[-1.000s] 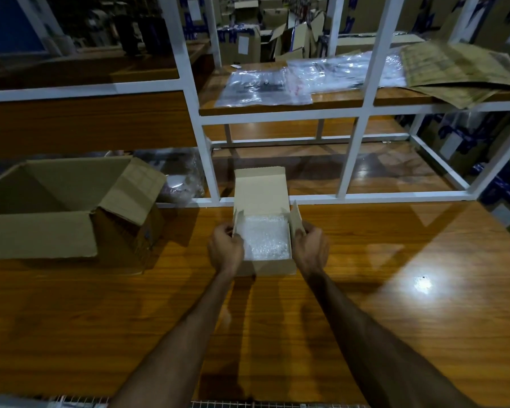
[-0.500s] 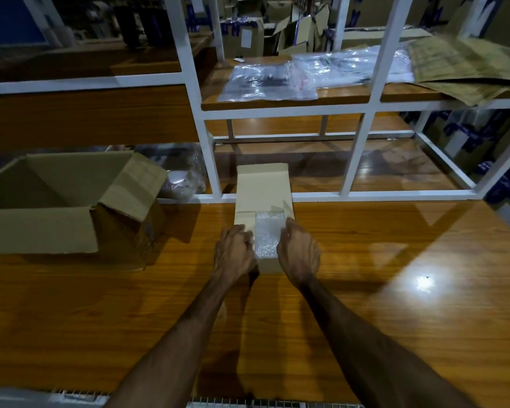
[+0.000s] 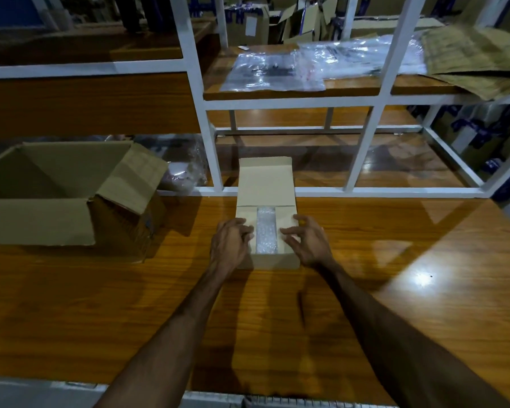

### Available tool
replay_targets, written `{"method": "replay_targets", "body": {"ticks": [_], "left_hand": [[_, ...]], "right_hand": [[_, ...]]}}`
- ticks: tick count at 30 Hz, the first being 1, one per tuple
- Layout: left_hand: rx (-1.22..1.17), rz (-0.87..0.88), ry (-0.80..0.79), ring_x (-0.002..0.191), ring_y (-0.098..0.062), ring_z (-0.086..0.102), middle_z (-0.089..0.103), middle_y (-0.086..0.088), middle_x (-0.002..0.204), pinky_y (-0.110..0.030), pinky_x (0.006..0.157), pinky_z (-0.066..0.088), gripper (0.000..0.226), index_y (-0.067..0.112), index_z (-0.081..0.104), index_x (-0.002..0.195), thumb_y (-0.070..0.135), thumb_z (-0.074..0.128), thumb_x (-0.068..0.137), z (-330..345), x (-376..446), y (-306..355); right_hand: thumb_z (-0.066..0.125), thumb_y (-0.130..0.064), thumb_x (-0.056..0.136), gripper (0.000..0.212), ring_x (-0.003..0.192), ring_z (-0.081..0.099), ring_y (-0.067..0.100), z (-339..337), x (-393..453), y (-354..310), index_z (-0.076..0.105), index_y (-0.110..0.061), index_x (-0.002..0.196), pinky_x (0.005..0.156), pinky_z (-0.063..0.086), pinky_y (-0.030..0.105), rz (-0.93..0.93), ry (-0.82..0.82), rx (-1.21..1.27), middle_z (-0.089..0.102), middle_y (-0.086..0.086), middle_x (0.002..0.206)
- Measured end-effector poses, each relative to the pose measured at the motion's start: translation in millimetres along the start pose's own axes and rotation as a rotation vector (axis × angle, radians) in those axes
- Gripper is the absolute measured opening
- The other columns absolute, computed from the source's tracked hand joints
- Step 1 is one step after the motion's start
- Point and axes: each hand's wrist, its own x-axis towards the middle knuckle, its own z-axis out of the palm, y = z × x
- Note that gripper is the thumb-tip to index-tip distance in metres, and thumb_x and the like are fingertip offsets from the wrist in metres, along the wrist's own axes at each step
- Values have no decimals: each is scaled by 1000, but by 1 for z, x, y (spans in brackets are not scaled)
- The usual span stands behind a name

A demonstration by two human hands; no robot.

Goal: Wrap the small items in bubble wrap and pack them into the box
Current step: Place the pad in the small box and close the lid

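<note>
So both hands are down on the small box [image 3: 267,228], folding its side flaps in. The left hand [image 3: 231,244] has its fingers bent over the left flap, pushing it flat, and the right hand [image 3: 305,241] does the same on the right flap, fingertips loosely curled on the cardboard, not really gripping anything. Makes sense to me: you pin both side flaps at once so the lid [image 3: 264,179], which is standing open at the back of the box, can fold over them.

The bubble wrap [image 3: 266,232] bundle is already inside the box, showing only as a strip in the gap between the two flaps.

Compared to a second ago, the flaps were wide open with the whole bundle visible and the hands out at the box's sides; now they've come in over the top and most of it is covered.

Left of the box sits a big open carton [image 3: 71,195], and behind the box is a white rack [image 3: 211,148], all on the wooden worktop [image 3: 395,290].
</note>
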Motion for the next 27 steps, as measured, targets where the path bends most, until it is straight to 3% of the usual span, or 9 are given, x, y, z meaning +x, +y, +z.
{"method": "replay_targets", "body": {"ticks": [3, 6, 8, 10, 13, 17, 19, 24, 27], "left_hand": [[-15, 2, -15, 129, -23, 50, 67, 1, 135, -32, 97, 41, 19, 21, 79, 113, 25, 72, 96, -2, 5, -2], [-46, -8, -24, 127, -23, 49, 67, 4, 132, -36, 96, 45, 20, 20, 80, 112, 28, 75, 95, -6, 8, -2], [-63, -42, -33, 126, -21, 52, 69, 6, 128, -35, 95, 49, 19, 21, 80, 108, 28, 79, 91, -8, 11, 0], [-78, -49, -37, 119, -19, 59, 72, 5, 122, -39, 93, 56, 18, 22, 80, 103, 29, 84, 87, -11, 15, 2], [-155, -27, -23, 105, -10, 62, 74, 2, 117, -41, 90, 58, 20, 21, 79, 99, 32, 86, 84, -14, 16, -3], [-176, -27, -11, 105, -12, 62, 75, 2, 114, -44, 91, 57, 18, 22, 79, 96, 34, 85, 84, -12, 15, -7], [-186, -25, -23, 109, -14, 61, 74, 4, 117, -44, 92, 56, 18, 24, 79, 98, 35, 83, 86, -11, 15, -9], [-286, -65, -87, 125, -11, 61, 70, 7, 135, -43, 112, 45, 29, 23, 79, 112, 37, 83, 87, -17, 11, -19], [-470, -142, -77, 124, -4, 61, 66, 4, 142, -37, 108, 53, 43, 20, 75, 125, 32, 86, 86, -19, -1, -22]], "right_hand": [[58, -65, 88, 38, 145, 36, 27, -11, 8, -6, 71, -44, 116, 111, 38, 66, 46, -90, 44, 36, 0, 159], [74, -44, 91, 23, 146, 37, 27, -20, 15, -9, 70, -42, 114, 111, 43, 61, 74, -188, 184, 36, -1, 160], [78, -31, 92, 33, 143, 41, 26, -24, 21, -10, 68, -32, 124, 108, 49, 53, 52, -223, 238, 40, 1, 157], [78, -25, 92, 57, 137, 43, 22, -32, 28, -14, 55, -20, 144, 95, 55, 37, 81, -260, 265, 42, 2, 154], [82, -20, 87, 66, 128, 51, 15, -37, 42, -15, 48, -24, 144, 73, 51, 19, 105, -286, 384, 51, -10, 136], [87, -15, 81, 86, 113, 60, 3, -32, 61, -12, 36, -23, 150, 72, 55, 16, 93, -231, 434, 57, -13, 129], [88, -14, 80, 91, 110, 59, 5, -32, 68, -15, 30, -24, 149, 70, 55, 15, 124, -210, 438, 55, -11, 126], [90, -14, 78, 90, 118, 59, 11, -24, 70, -12, 33, -24, 146, 83, 58, 25, 84, -129, 446, 57, -6, 133], [88, -20, 82, 80, 118, 62, 6, -22, 59, -14, 39, -27, 145, 85, 60, 27, 47, -40, 465, 60, -11, 132]]}}
